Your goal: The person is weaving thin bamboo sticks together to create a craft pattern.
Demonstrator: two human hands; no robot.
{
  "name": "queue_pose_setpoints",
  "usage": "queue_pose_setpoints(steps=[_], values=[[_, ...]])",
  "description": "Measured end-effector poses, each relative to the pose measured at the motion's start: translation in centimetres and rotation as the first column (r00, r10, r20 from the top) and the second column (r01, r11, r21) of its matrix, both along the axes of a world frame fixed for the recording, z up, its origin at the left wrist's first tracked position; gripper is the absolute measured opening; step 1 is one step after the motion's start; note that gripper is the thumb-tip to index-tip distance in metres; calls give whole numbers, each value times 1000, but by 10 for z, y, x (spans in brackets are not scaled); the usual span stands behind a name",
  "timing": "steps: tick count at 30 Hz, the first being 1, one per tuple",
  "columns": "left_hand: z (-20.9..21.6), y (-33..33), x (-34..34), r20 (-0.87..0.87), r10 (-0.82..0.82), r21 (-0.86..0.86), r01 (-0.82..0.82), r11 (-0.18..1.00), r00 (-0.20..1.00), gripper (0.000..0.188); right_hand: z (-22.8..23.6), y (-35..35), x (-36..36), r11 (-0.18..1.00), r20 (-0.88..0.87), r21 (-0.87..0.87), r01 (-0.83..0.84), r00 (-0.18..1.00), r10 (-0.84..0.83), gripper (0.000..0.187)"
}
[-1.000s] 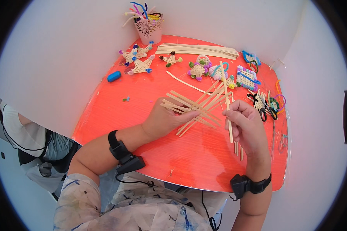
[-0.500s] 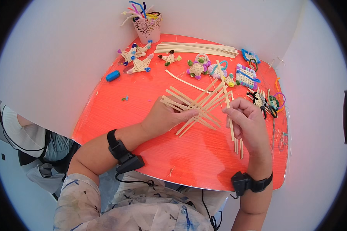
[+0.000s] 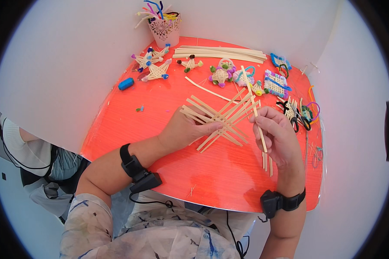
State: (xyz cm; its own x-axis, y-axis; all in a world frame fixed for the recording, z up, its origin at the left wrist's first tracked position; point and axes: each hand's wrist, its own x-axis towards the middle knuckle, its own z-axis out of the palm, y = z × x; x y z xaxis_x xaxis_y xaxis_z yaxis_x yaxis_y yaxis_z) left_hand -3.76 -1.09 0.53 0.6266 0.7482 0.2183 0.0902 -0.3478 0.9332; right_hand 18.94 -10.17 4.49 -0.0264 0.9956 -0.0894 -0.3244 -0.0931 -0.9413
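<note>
Pale, flat bamboo-like strips (image 3: 221,119) cross each other in a loose open weave above the red table. My left hand (image 3: 180,128) is closed on their left side, with the thumb pressed over the crossing. To the right, my right hand (image 3: 277,134) pinches a single pale strip (image 3: 247,82) between thumb and fingers. That strip slants upright, its top leaning left, close beside the weave's right-hand ends. Under my right hand, more loose strips (image 3: 267,162) lie on the table, partly hidden.
Along the back of the red table (image 3: 129,125) lie a bundle of long strips (image 3: 220,53), woven stars (image 3: 158,70), other colourful woven pieces (image 3: 276,83) and a pink pot (image 3: 164,33) of pipe cleaners. Black-handled scissors (image 3: 294,123) rest at right, a blue packet (image 3: 126,83) at left.
In my right hand, the single strip has tilted a little more, its lower end moving slightly up and right. My left hand and the weave stay almost still.
</note>
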Motion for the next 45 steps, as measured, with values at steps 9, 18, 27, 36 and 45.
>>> queue_pose_setpoints(steps=[9, 18, 27, 36, 45], values=[[2, 1, -1, 5, -22, -101, 22, 995, 1000, 19, 5, -4, 0, 998, 211, -60, -18, 977, 30, 14], [3, 2, 1, 99, -55, -372, 89, 924, 994, 22, -2, -2, -11, 997, 402, 72, 5, 915, -34, 5], [2, 2, 1, 373, -42, -623, 284, 728, 927, 21, -4, 0, -11, 995, 441, 100, 23, 895, -65, 7], [0, 5, 1, 411, -56, -684, 348, 642, 910, 19, -11, 0, -5, 981, 491, 187, 56, 859, -143, 6], [0, 6, 0, 430, -57, -672, 362, 646, 901, 19, -11, 2, -11, 988, 387, 123, 97, 912, -138, 7]])
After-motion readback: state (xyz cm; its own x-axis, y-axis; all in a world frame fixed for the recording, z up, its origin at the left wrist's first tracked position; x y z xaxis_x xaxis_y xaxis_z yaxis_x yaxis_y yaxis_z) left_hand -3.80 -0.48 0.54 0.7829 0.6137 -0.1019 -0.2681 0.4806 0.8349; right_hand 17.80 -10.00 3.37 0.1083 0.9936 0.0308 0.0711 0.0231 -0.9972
